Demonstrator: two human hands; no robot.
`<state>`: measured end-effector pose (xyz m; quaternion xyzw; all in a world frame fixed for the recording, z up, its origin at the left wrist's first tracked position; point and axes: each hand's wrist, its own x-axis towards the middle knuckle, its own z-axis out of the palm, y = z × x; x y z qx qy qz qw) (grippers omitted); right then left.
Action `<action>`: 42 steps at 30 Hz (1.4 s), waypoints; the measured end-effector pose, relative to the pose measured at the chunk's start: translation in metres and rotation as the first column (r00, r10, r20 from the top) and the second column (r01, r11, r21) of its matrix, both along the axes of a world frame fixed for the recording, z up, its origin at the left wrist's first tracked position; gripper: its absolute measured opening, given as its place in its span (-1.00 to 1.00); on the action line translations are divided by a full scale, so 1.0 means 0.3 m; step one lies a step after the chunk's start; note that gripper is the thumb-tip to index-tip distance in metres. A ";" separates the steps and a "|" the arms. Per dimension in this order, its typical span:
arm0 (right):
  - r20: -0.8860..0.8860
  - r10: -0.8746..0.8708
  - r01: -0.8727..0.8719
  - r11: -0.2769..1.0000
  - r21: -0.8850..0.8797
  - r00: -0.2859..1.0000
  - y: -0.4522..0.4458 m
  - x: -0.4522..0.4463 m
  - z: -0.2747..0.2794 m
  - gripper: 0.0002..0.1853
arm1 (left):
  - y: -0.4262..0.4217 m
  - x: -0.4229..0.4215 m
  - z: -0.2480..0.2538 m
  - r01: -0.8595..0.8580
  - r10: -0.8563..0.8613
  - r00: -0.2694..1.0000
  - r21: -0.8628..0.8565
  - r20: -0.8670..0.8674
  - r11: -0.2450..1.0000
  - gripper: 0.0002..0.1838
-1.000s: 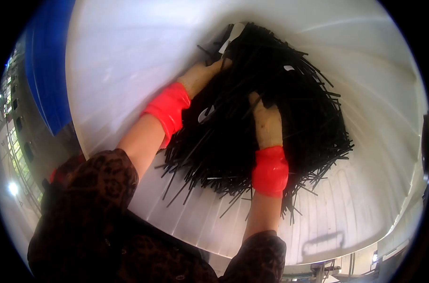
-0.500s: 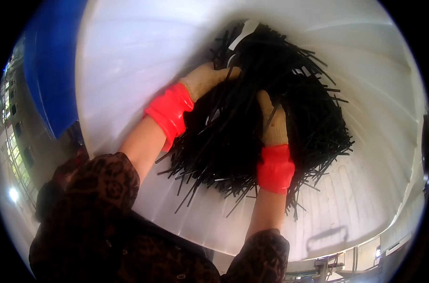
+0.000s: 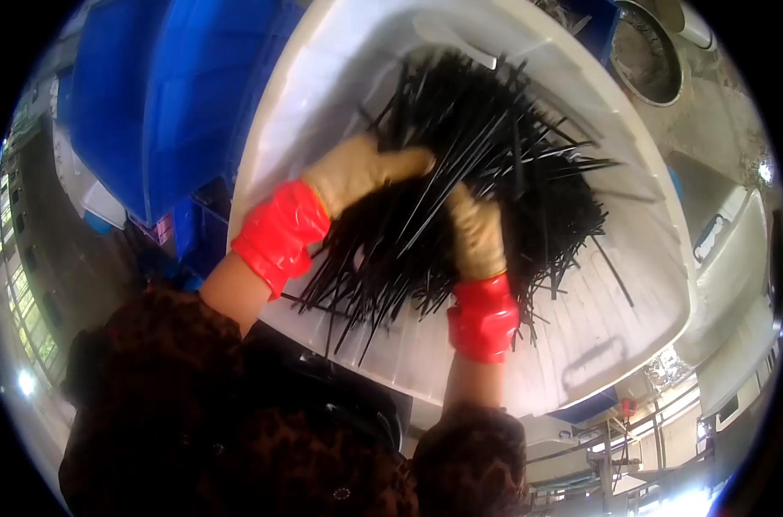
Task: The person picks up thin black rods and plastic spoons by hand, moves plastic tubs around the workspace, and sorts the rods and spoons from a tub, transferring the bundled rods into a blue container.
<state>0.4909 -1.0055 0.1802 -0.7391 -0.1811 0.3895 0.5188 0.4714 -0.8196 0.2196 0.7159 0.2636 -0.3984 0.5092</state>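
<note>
Both hands wear tan gloves with red cuffs. My left hand [image 3: 361, 172] wraps round the left side of a bundle of thin black sticks [image 3: 460, 129], thumb pointing right across it. My right hand [image 3: 478, 228] grips the same bundle from the lower right, its fingers mostly hidden among the sticks. More black sticks lie under and around both hands inside a large white bin [image 3: 615, 327]. A pale strip [image 3: 456, 39] shows near the bin's far wall, above the sticks.
Blue containers [image 3: 150, 103] stand left of the bin. At the upper right is a round vessel [image 3: 646, 52] on the floor. White tubs [image 3: 732, 258] stand on the right. Metal framework [image 3: 615, 457] shows at the lower right.
The view has drawn back, showing more of the bin's rim and surroundings. The bundle between my hands now stands out from the pile, raised with both hands.
</note>
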 end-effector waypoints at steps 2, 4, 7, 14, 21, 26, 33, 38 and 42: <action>-0.005 0.728 -0.588 0.550 -0.593 0.686 -0.014 -0.077 0.056 -0.54 | -0.016 -0.097 -0.020 0.529 -0.560 0.803 0.188 0.203 0.827 -0.39; 0.549 0.380 -0.090 0.872 -0.481 0.744 -0.043 -0.302 -0.096 -0.53 | -0.051 -0.184 -0.047 -0.373 0.332 0.912 -0.149 -0.243 0.916 -0.48; 0.313 0.417 -0.252 0.855 -0.454 0.853 -0.007 -0.239 -0.110 -0.48 | -0.073 -0.204 -0.148 -0.728 0.669 0.683 -0.200 -0.293 0.656 -0.51; -0.495 -0.361 0.507 0.839 0.198 0.791 0.119 -0.164 -0.349 -0.54 | 0.029 -0.077 -0.351 -0.470 0.466 0.876 -0.003 -0.124 0.882 -0.47; -0.809 -0.539 0.843 0.527 -0.106 0.235 0.135 -0.132 -0.117 -0.43 | 0.070 -0.103 -0.326 -0.659 0.602 0.745 -0.177 -0.288 0.731 -0.41; -0.641 -0.558 0.439 0.825 -0.356 0.528 0.173 0.001 -0.191 -0.47 | 0.081 -0.106 -0.375 -0.417 0.389 0.891 -0.087 -0.234 0.905 -0.29; -0.627 -0.474 0.320 0.881 -0.349 0.618 0.178 -0.021 -0.265 -0.56 | 0.089 -0.052 -0.316 -0.326 0.281 0.921 -0.138 -0.271 0.935 -0.33; -0.920 -0.355 0.796 0.504 -0.336 -0.164 0.133 -0.038 -0.277 -0.60 | 0.087 -0.068 -0.396 -0.187 0.184 0.958 0.005 -0.219 0.982 -0.31; -0.507 -0.341 0.096 0.889 -0.447 0.792 0.149 0.031 -0.307 -0.59 | 0.064 -0.061 -0.409 -0.321 0.306 0.922 -0.027 -0.236 0.947 -0.31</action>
